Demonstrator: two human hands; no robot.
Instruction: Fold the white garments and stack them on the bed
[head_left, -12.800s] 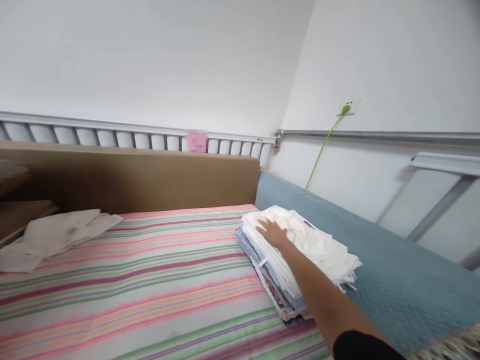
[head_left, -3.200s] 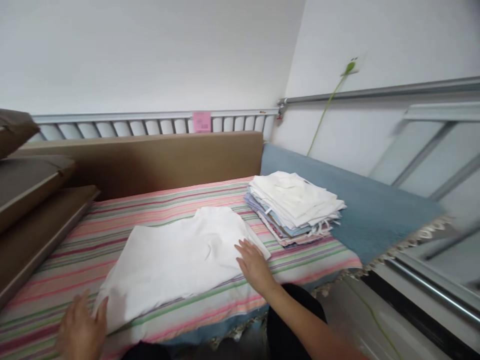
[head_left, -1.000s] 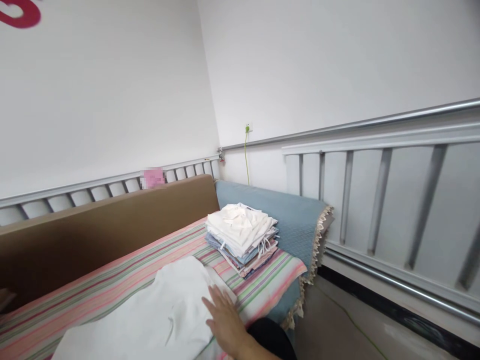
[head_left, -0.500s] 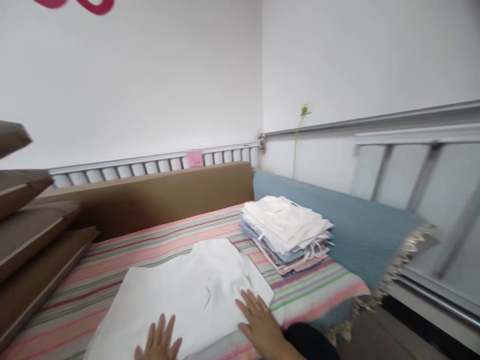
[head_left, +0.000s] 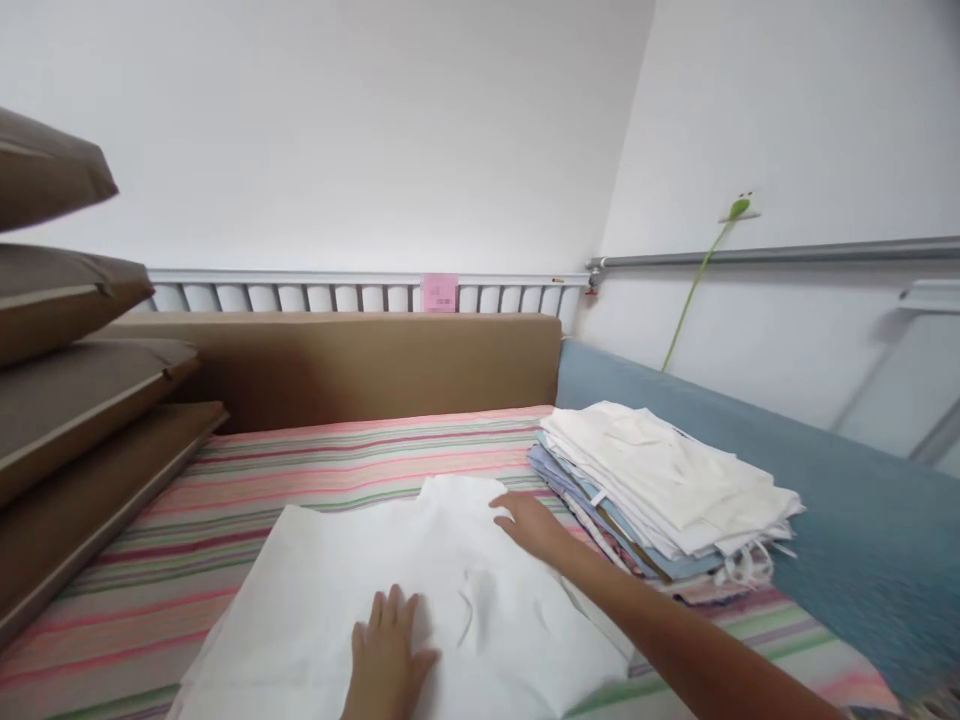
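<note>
A white cloth garment [head_left: 330, 570] lies flattened and slightly wrinkled on a striped sheet. My left hand [head_left: 386, 645] rests palm down on its near middle, with fingers outstretched and thumb apart. At the garment's far right corner is my right hand [head_left: 529, 522], its fingers bent and a gap showing between fingers and thumb. The right forearm crosses over the garment's right side. Just right of that hand sits a stack of folded cloths [head_left: 660, 470], white on top, with blue and patterned layers below and loose ties hanging out.
Brown cushions [head_left: 90, 410] are piled at the left. A brown bolster [head_left: 360, 370] lines the back of the striped sheet [head_left: 270, 470], and a blue-covered bolster [head_left: 697, 420] runs along the right. Behind them are a white radiator [head_left: 322, 297] and a green cord [head_left: 697, 285] plugged into the wall.
My right hand has moved from the garment's near right part to its far right corner. The left hand stays flat on the cloth. The view has turned left.
</note>
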